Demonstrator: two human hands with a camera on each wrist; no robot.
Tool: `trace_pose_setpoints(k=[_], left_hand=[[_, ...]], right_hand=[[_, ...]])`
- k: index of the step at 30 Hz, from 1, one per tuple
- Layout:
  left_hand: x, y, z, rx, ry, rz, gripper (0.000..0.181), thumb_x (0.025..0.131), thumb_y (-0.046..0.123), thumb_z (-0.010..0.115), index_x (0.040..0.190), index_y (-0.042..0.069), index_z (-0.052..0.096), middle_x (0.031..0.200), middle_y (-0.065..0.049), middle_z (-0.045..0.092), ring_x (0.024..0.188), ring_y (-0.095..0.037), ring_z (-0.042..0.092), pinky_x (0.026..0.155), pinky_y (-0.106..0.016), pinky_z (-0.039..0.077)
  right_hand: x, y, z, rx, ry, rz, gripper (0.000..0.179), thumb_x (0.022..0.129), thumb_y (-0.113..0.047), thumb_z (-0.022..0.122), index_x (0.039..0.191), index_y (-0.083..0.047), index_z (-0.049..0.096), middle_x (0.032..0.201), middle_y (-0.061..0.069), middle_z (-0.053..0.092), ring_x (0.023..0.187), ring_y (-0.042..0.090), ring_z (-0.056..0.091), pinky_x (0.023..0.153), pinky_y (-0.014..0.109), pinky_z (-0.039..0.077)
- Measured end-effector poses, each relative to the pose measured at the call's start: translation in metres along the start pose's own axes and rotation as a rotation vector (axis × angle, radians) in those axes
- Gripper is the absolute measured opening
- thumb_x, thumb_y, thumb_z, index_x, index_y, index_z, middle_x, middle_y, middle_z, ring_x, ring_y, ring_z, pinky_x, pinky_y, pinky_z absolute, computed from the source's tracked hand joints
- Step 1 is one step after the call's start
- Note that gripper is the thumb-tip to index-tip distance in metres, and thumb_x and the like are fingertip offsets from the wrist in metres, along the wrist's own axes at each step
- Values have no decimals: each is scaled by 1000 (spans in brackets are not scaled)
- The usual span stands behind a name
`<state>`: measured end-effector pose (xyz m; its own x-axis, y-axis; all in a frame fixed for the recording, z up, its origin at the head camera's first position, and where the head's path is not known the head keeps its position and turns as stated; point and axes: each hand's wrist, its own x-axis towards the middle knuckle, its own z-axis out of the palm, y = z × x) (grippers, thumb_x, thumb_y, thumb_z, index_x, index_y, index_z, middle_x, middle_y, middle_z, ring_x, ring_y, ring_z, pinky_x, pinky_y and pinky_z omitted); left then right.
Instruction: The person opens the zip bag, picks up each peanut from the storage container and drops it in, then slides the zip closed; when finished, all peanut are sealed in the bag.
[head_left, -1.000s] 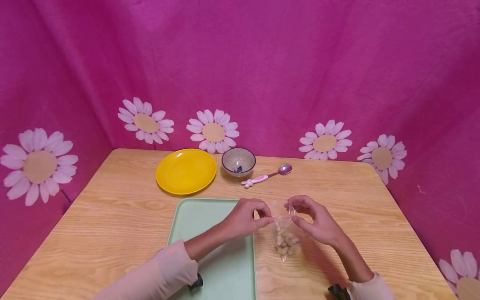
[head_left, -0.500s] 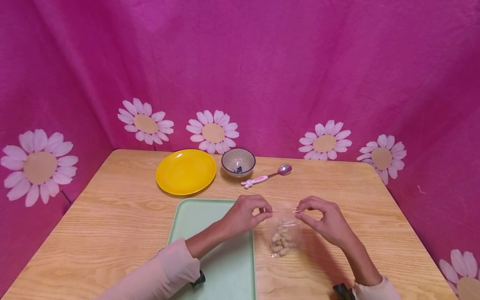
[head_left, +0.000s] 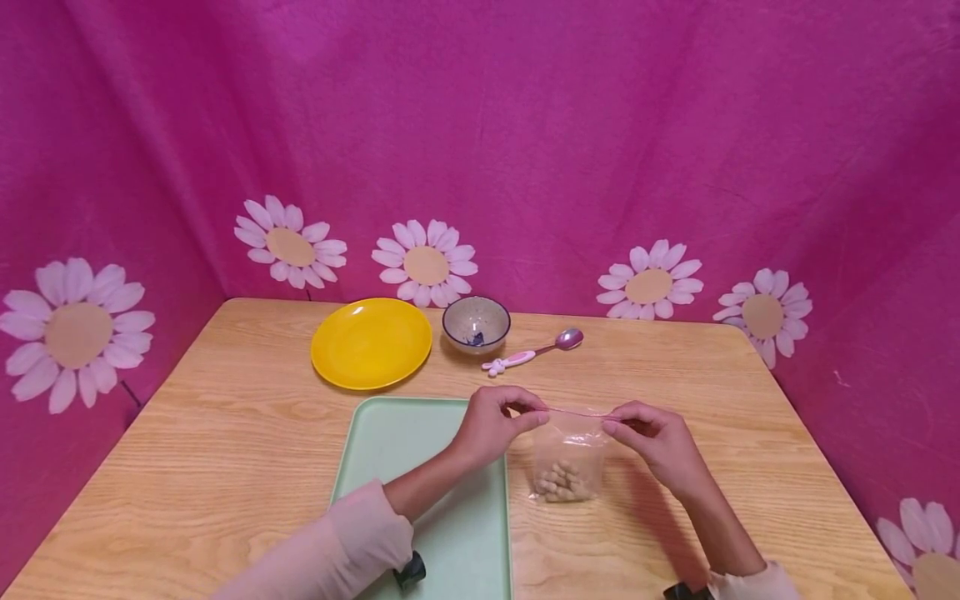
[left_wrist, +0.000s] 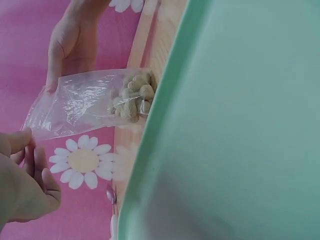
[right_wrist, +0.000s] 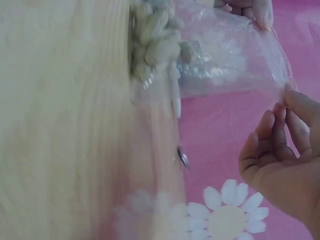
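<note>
A clear plastic bag (head_left: 576,440) hangs upright between my hands, right of the green tray. Peanuts in their shells (head_left: 562,483) are heaped in its bottom, which is at or just above the table. My left hand (head_left: 497,427) pinches the left top corner between thumb and fingers. At the opposite top corner, my right hand (head_left: 660,440) pinches the plastic the same way. The top edge is stretched nearly straight between them. In the left wrist view the bag (left_wrist: 82,102) looks smooth and shiny above the peanuts (left_wrist: 132,97).
A pale green tray (head_left: 427,533) lies under my left forearm. Behind it sit a yellow plate (head_left: 372,344), a small dark-rimmed bowl (head_left: 477,323) and a spoon (head_left: 517,359) with a pink rabbit handle. A magenta curtain (head_left: 525,150) with daisies encloses the wooden table (head_left: 202,450).
The right hand has moved a little to the right, pulling the bag's mouth from crumpled to flat and taut. The peanuts have settled across the bottom. The tableware has stayed put.
</note>
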<state>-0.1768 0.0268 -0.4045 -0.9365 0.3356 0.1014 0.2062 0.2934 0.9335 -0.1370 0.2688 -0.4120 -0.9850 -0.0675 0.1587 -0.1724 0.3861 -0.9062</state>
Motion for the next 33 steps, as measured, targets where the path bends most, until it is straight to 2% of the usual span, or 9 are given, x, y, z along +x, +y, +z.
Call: trace_pose_setpoints(k=[3,6,10,13,17,27,33], left_hand=[[1,-2,2,-7,3,-18,9,83,22,72,90,17,74,87,5,71,76,-8,56,66,-20,46],[1,-3,4,-7,6,-35,8,85,22,71,91,17,73,87,6,70,76,-8,54,67,-20,45],[1,-4,7,-16,4,-22,7,87,22,69,91,16,71,86,4,68,78,-8,54,66,-19,43],[1,-5,9,-32,-5,16,8,87,20,69,91,13,69,86,0,67,79,-8,54,66,-18,43],[1,-6,13,-42,-25,28,11,87,22,69,93,12,69,87,0,67,79,-7,54,67,-18,44],[0,-5,16,-10,-39,33,12,87,23,68,94,14,69,91,1,68,82,-7,53,69,-18,44],[-1,-3,19,2,-60,89,12,88,23,68,94,13,68,93,-1,68,81,-6,53,67,-17,44]], right_hand=[[-2,0,2,126,22,63,19,89,-13,65,98,3,67,85,-13,65,80,3,60,73,17,51],[-3,0,5,180,63,92,16,88,-12,66,95,2,68,84,-14,65,80,2,59,74,17,50],[-3,1,8,135,97,94,18,88,-15,67,96,2,68,83,-15,63,79,2,57,72,16,49],[-3,2,10,134,76,86,22,89,-14,66,101,5,65,87,-15,64,80,1,58,73,16,50],[-2,2,15,150,36,66,25,89,-12,65,104,7,63,87,-14,65,79,1,59,72,17,51],[-1,-1,19,84,72,29,20,87,-11,67,98,5,65,83,-14,64,73,2,56,64,18,48],[0,-2,22,93,39,13,17,88,-12,67,95,4,66,81,-13,64,71,2,53,60,21,45]])
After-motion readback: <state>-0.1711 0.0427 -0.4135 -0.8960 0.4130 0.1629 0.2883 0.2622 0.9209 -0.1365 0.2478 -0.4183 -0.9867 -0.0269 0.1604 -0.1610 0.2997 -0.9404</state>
